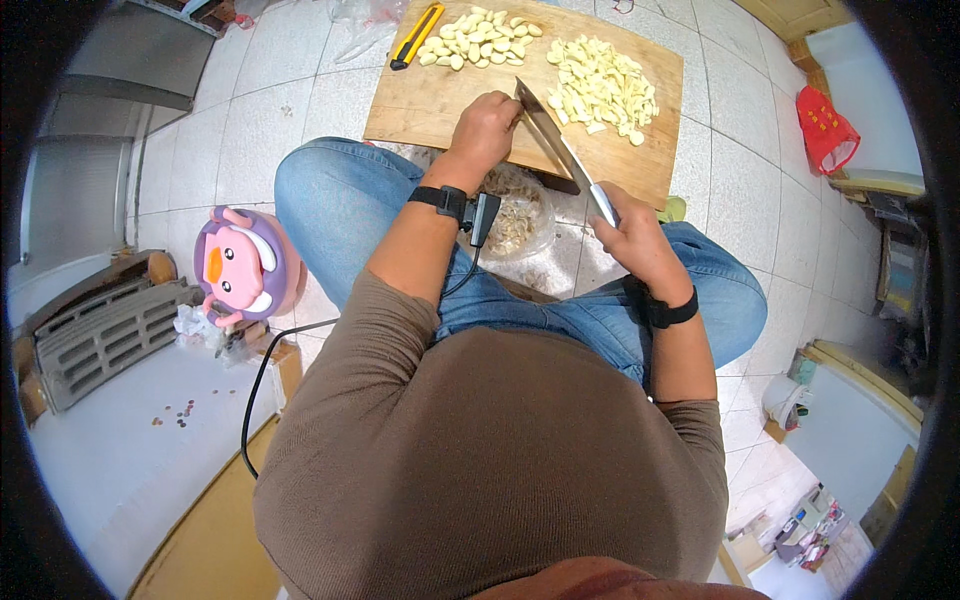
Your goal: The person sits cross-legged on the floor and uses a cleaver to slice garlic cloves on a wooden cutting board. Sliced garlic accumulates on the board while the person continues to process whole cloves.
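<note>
My right hand (636, 238) grips the pale handle of a kitchen knife (559, 142), whose long blade slants up and left over a wooden cutting board (412, 109). Close beside the blade's far end, my left hand (486, 129) rests at the board with its fingers curled down. Whatever may be under those fingertips is hidden. Whole peeled garlic cloves (480, 39) lie in a pile at the board's far left. To their right spreads a larger heap of cut garlic pieces (604, 86). A yellow and black utility knife (417, 36) lies at the board's left edge.
Between my knees, below the board, a clear plastic bag (517, 217) holds what look like garlic skins. A pink and purple cartoon-faced stool (244, 262) stands left of my leg. A black cable (259, 390) runs past my left side. A red bag (825, 131) is at the far right.
</note>
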A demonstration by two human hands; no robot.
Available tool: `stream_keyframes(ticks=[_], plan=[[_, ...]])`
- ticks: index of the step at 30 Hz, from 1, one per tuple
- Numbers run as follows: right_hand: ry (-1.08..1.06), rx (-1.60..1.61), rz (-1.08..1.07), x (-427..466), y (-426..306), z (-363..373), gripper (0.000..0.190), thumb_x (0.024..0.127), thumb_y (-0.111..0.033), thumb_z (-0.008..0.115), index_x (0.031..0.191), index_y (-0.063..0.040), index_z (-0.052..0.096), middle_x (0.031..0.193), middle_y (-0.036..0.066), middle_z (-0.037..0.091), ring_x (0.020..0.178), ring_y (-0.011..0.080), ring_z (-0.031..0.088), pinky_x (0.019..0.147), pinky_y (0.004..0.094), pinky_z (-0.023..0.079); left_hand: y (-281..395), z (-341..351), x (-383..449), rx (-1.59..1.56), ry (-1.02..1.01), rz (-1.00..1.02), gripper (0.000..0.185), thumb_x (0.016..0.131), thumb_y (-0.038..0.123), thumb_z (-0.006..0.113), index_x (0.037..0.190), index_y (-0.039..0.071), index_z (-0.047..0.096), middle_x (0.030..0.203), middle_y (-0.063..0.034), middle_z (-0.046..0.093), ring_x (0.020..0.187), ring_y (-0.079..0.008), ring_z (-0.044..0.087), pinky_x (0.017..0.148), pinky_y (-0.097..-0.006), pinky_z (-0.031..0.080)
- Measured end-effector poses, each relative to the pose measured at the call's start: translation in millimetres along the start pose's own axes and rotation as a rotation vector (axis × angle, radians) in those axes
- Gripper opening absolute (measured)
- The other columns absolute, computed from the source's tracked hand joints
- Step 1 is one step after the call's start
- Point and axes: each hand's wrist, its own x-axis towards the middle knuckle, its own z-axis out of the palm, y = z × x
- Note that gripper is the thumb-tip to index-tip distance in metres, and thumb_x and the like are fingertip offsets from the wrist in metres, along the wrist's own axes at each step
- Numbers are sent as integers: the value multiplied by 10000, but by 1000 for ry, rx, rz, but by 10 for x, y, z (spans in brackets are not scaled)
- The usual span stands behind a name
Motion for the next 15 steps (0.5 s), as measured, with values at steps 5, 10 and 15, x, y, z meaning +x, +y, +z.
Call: stream_keyframes(ticks=[5, 10, 15], plan=[[-53, -144, -8, 61, -57, -145, 333, 887, -117, 628, 1187, 25, 598, 719, 110, 598, 619, 159, 575, 592, 330, 478, -37, 48, -19, -38, 55, 14, 119, 758, -16, 702, 868, 28, 691, 837, -148, 655, 819, -350, 645, 707, -417, 539], [-70, -34, 46, 334, 44, -6, 266, 894, -135, 624, 1101, 28, 584, 711, 195, 602, 646, 300, 621, 630, 414, 497, -27, 77, -46, -47, 74, -6, 125, 754, -17, 712, 863, 39, 687, 863, -138, 672, 844, -340, 655, 723, -413, 544], [1, 136, 66, 372, 130, 179, 280, 906, -128, 631, 1137, 25, 589, 676, 129, 578, 531, 207, 578, 548, 370, 481, -43, 61, -58, -68, 68, -39, 135, 765, 3, 726, 882, 51, 679, 862, -126, 676, 847, -334, 658, 730, -415, 544]])
